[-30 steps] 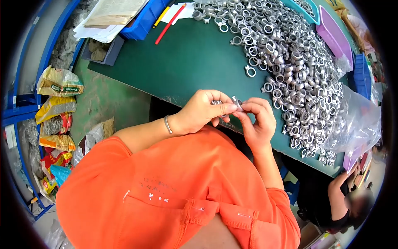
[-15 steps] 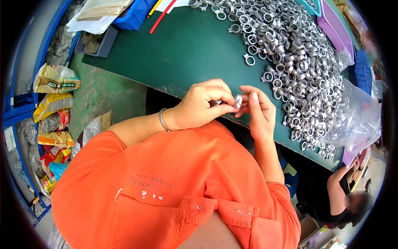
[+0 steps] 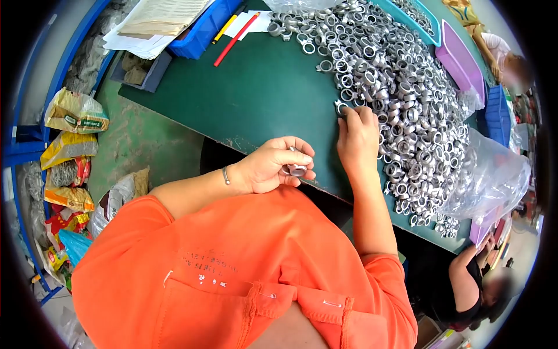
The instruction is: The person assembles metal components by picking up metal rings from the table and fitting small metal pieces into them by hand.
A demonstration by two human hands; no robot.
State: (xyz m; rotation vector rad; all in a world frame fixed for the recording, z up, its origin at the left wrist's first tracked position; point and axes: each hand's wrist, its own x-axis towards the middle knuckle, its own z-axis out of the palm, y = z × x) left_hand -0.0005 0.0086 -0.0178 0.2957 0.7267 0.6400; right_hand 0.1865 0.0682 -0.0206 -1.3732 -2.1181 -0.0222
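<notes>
My left hand (image 3: pixel 278 164) is curled in front of my chest, by the table's near edge. Its fingers are closed around small silver metal rings (image 3: pixel 297 171); how many is partly hidden. My right hand (image 3: pixel 358 138) reaches over the table at the left edge of a large pile of metal rings (image 3: pixel 401 87). Its fingers are bent downward, thumb and fingertips at a single metal ring (image 3: pixel 341 107) with a small lug, lying just outside the pile. The fingertips partly cover that ring.
The green table (image 3: pixel 261 87) holds a red pencil (image 3: pixel 237 38), a yellow pencil (image 3: pixel 228 29), a blue bin (image 3: pixel 203 32), a teal tray (image 3: pixel 427 36), a purple tray (image 3: pixel 459 58) and a clear plastic bag (image 3: pixel 494 174). A co-worker (image 3: pixel 465 285) sits at right.
My right hand has moved away from my left hand, forward to the ring at the pile's edge. My left hand has lowered slightly, still holding rings. The view has shifted a little.
</notes>
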